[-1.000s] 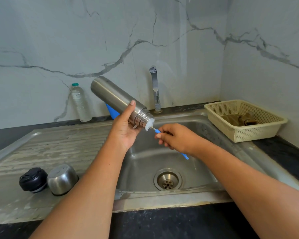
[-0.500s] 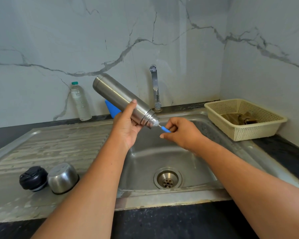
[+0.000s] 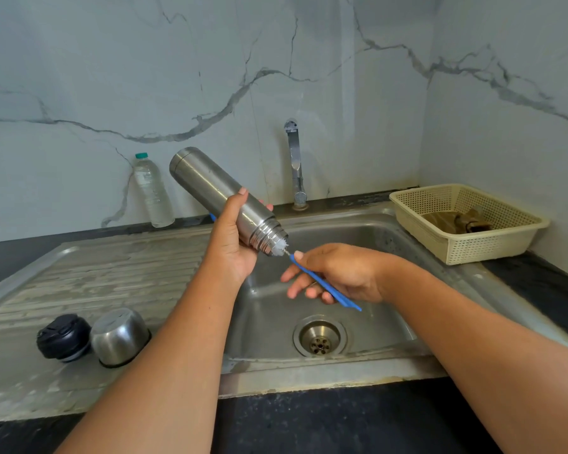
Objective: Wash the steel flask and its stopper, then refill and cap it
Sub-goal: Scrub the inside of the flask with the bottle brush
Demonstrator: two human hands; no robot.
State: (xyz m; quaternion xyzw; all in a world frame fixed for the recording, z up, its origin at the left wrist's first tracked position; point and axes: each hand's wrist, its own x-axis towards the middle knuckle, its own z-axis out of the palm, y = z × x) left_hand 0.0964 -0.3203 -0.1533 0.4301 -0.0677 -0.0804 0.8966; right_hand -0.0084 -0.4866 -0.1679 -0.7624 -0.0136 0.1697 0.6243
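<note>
A: Steel flask (image 3: 217,191) — left hand (image 3: 232,245) wrapped around its lower body, mouth tilted down over the sink (image 3: 358,237), likely for drainage.

B: Bottle brush (image 3: 322,283) — right hand (image 3: 338,273) closed on blue handle; bristles at the mouth, just beyond the fingertips.

A: Stopper (image 3: 63,335) — far from both grips, unwashed probably.

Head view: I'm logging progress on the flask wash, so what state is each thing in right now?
Steel flask: uncapped, tilted mouth-down over the sink, in left hand grip.
Bottle brush: bristles at the flask mouth, blue handle in right hand.
Black stopper: off, on the drainboard.
Steel cup lid: off, upside down beside the stopper.
Tap: no water running.
Plastic bottle: capped, upright.
</note>
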